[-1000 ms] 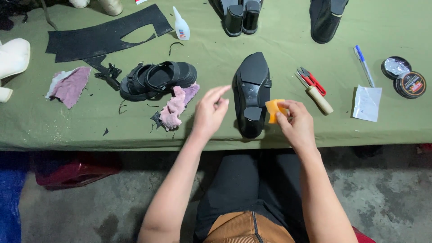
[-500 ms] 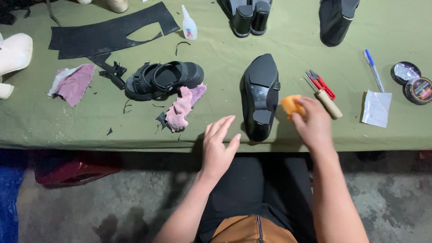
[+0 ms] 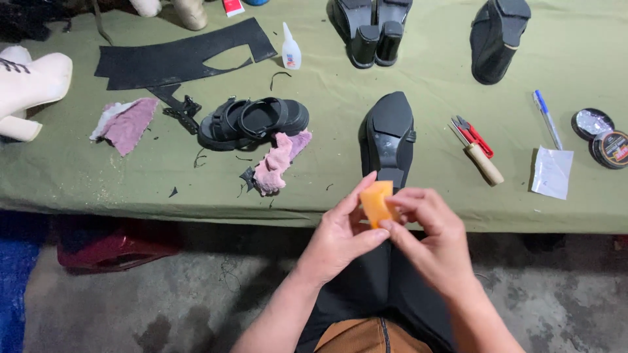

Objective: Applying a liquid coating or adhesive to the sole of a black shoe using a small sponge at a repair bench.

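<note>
Green table (image 3: pixel 78 183) holds upturned black shoe (image 3: pixel 390 140), sandal (image 3: pixel 252 121), pink rag (image 3: pixel 278 162); our left hand (image 3: pixel 340 238) and right hand (image 3: pixel 435 238) pinch orange block (image 3: pixel 376 202) together.

A shoe-repair workshop: the olive cloth-covered bench (image 3: pixel 78 176) carries an upturned black shoe (image 3: pixel 390 137), with cut black sole sheet (image 3: pixel 176 59) and a white glue bottle (image 3: pixel 291 49) beyond it, red-handled pliers (image 3: pixel 472 135) and round polish tins (image 3: pixel 602 138) beside it.
</note>
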